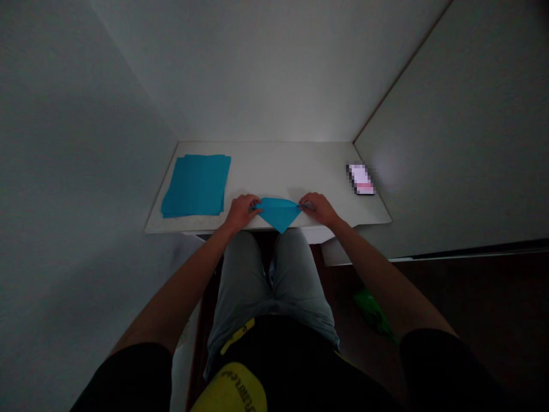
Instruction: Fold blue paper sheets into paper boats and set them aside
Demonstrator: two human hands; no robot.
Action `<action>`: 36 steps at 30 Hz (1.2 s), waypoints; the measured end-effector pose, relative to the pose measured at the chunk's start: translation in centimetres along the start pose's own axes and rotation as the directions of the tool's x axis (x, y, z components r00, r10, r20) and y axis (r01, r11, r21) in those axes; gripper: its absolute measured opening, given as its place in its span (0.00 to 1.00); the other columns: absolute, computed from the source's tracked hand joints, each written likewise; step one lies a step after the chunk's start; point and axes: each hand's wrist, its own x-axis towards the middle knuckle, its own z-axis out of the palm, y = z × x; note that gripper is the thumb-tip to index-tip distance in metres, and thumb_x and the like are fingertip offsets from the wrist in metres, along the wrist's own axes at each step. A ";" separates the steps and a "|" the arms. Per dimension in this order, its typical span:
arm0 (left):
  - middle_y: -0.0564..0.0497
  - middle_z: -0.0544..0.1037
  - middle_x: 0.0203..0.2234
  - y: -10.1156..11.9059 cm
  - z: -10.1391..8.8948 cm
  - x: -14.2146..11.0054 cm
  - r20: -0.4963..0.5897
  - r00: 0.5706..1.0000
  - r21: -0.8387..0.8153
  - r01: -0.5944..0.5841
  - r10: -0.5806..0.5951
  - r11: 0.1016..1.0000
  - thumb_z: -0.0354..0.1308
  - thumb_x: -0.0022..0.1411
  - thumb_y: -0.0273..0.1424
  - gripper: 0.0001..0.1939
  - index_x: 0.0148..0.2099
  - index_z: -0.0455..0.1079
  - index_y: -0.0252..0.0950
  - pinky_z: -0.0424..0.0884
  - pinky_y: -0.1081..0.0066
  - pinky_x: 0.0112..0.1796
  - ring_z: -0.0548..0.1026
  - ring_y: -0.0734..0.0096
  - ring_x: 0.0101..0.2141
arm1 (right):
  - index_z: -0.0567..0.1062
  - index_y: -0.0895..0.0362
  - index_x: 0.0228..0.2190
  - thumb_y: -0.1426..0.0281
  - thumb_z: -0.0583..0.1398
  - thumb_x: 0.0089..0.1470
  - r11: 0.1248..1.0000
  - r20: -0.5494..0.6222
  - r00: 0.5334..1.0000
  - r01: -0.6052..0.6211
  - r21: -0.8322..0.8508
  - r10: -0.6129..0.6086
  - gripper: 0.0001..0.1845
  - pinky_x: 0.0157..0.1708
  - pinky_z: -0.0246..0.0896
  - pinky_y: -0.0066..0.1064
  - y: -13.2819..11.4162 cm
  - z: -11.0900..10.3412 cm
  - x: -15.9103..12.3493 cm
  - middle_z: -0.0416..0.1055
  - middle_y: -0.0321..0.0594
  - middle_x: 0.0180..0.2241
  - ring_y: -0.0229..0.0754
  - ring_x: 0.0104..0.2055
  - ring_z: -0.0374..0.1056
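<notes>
A folded sheet of blue paper (280,213) is held at the front edge of the white table, with one pointed corner facing me and hanging slightly over the edge. At its left end, my left hand (242,212) pinches the paper between thumb and fingers. My right hand (318,207) grips the opposite end the same way. A crease or folded edge runs across the paper between the two hands. The fingertips partly cover both ends.
On the left of the white table (274,166) lies a stack of blue paper sheets (197,186). A phone (361,179) with a lit, pixelated screen lies at the right. Walls enclose the table's back and sides. A green bag-like thing (373,312) is on the dark floor.
</notes>
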 end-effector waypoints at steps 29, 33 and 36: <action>0.44 0.80 0.51 -0.2 2.1 -0.7 -0.120 0.993 -0.146 -0.023 0.006 0.989 0.63 0.63 0.24 0.36 0.71 0.60 0.37 0.76 0.59 0.51 0.80 0.63 0.43 | 0.74 0.49 0.63 0.62 0.65 0.65 0.986 -0.223 0.971 -0.053 0.160 0.089 0.26 0.51 0.69 0.50 0.1 2.8 -2.6 0.81 0.45 0.45 0.55 0.45 0.74; 0.44 0.81 0.47 0.0 1.7 -0.9 -0.088 0.993 -0.037 -0.086 0.083 0.996 0.61 0.67 0.25 0.22 0.62 0.72 0.37 0.74 0.56 0.54 0.78 0.57 0.48 | 0.78 0.48 0.59 0.64 0.64 0.66 0.992 -0.214 0.976 -0.012 0.122 0.038 0.21 0.50 0.68 0.49 -0.2 2.5 -2.6 0.81 0.44 0.45 0.54 0.45 0.73; 0.42 0.80 0.47 0.3 1.5 -1.1 -0.081 0.991 0.049 -0.107 0.111 0.993 0.59 0.71 0.28 0.14 0.57 0.76 0.38 0.73 0.55 0.55 0.77 0.53 0.52 | 0.80 0.48 0.56 0.65 0.63 0.67 0.995 -0.219 0.976 0.021 0.102 0.002 0.17 0.50 0.68 0.49 -0.4 2.3 -2.6 0.80 0.45 0.46 0.54 0.46 0.73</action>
